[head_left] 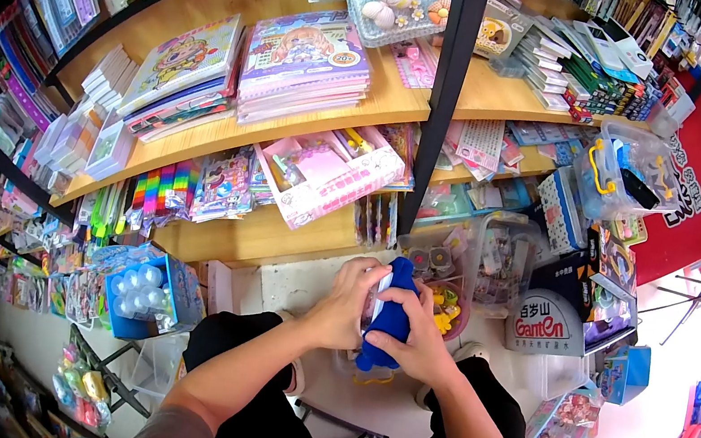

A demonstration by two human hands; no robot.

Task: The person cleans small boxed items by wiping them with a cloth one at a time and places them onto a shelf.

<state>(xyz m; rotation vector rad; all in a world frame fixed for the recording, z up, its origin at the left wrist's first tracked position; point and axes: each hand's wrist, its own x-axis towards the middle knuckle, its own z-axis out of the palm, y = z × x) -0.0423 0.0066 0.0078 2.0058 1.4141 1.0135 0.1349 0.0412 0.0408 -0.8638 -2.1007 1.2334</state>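
My left hand (345, 302) is closed around the left side of a soft-looking blue item (391, 320), where a white, flat-edged part (378, 288) shows between the fingers. On the other side my right hand (414, 330) grips the blue item, thumb and fingers pressing on its front. Rounded bumps stick out at its top and bottom; its exact kind cannot be made out. Both hands hold it up in front of my knees. Just beyond my right hand sits a pink round basket (456, 312) with small yellow things (444, 308) in it.
A wooden shelf (202, 120) ahead carries stacked picture books (306, 58) and a pink box (330, 171). A black upright post (446, 97) divides it. Clear plastic bins (503, 260) and a Ganten carton (545, 322) stand right; a blue box (141, 295) stands left.
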